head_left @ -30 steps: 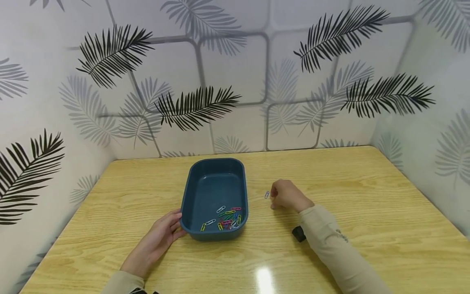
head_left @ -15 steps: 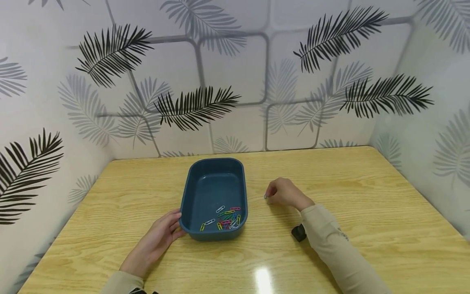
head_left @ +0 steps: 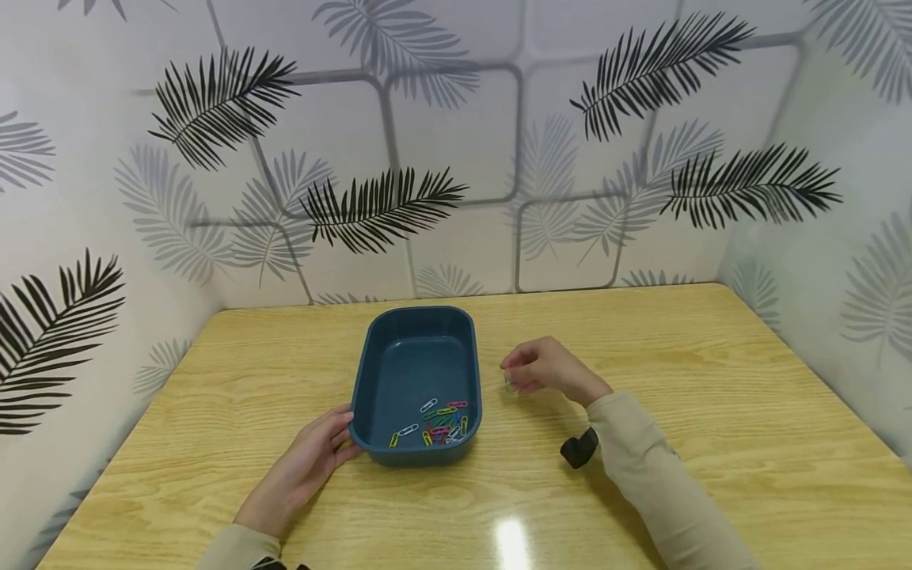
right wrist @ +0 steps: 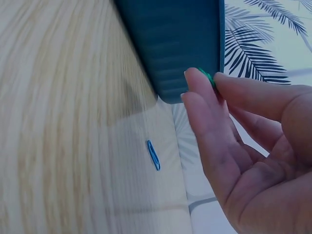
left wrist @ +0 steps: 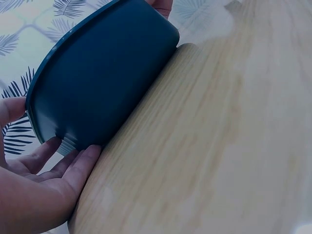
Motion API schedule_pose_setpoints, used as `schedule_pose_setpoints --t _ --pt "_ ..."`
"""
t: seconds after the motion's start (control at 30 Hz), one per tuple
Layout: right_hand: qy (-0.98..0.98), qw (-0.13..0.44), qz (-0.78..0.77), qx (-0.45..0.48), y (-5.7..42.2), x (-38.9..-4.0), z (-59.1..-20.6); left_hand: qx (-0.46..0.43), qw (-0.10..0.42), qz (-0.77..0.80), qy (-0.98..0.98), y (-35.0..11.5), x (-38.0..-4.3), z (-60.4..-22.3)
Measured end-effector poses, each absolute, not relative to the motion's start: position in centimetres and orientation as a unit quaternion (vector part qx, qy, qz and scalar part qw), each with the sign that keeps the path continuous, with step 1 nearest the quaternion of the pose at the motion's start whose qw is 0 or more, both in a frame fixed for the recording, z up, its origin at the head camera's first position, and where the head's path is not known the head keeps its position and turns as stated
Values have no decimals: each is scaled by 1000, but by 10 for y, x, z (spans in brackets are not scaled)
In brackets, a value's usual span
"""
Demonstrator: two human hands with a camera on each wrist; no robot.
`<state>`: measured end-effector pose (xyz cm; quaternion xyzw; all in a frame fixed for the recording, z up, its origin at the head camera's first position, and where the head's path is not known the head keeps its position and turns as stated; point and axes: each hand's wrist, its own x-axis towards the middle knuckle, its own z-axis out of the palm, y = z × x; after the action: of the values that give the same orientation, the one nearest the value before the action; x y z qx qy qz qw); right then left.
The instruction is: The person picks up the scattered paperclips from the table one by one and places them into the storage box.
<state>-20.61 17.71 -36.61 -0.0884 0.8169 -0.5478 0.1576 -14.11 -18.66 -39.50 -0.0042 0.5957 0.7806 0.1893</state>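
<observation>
My left hand (head_left: 313, 455) rests against the near left side of the dark blue tray (head_left: 361, 372), a fingertip at its rim. In the left wrist view, fairly straight fingers (left wrist: 80, 168) touch the tray's outer wall. To the right of the tray, my right hand (head_left: 549, 368) pinches a small green paper clip (right wrist: 207, 76) between thumb and fingertips. Below that hand, a blue paper clip (right wrist: 153, 155) shows against the tabletop in the right wrist view. Several coloured paper clips (head_left: 445, 412) lie in the near end of the tray.
The wooden table (head_left: 249, 372) reaches back to a wall (head_left: 463, 237) patterned with leaves. A black wrist device (head_left: 579, 449) hangs below the right sleeve (head_left: 641, 443). Light reflects off the table (head_left: 511, 542) near the front.
My right hand has shifted left toward the tray and slightly away from me, covering the place where a clip lay on the table. The left hand and tray have stayed put.
</observation>
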Motion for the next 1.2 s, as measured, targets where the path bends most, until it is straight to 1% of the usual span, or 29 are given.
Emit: schedule_pose_setpoints --t 0.13,0.33,0.6,0.83,1.03,1.2 --pt "798 160 -575 -84 177 -205 -364 -9 190 780 596 -187 -141 -395" --pt "786 148 -596 -76 171 -202 -360 -9 193 775 601 -187 -142 -395" --pt "773 115 -617 -89 154 -195 -350 -10 195 774 602 -188 -143 -394" --pt "791 88 -598 -97 135 -182 -342 -8 196 776 600 -187 -142 -394" --pt "801 90 -578 -129 120 -169 -336 -11 196 776 599 -187 -143 -394" --pt "782 100 -598 -142 109 -159 -335 -19 195 776 600 -186 -143 -395"
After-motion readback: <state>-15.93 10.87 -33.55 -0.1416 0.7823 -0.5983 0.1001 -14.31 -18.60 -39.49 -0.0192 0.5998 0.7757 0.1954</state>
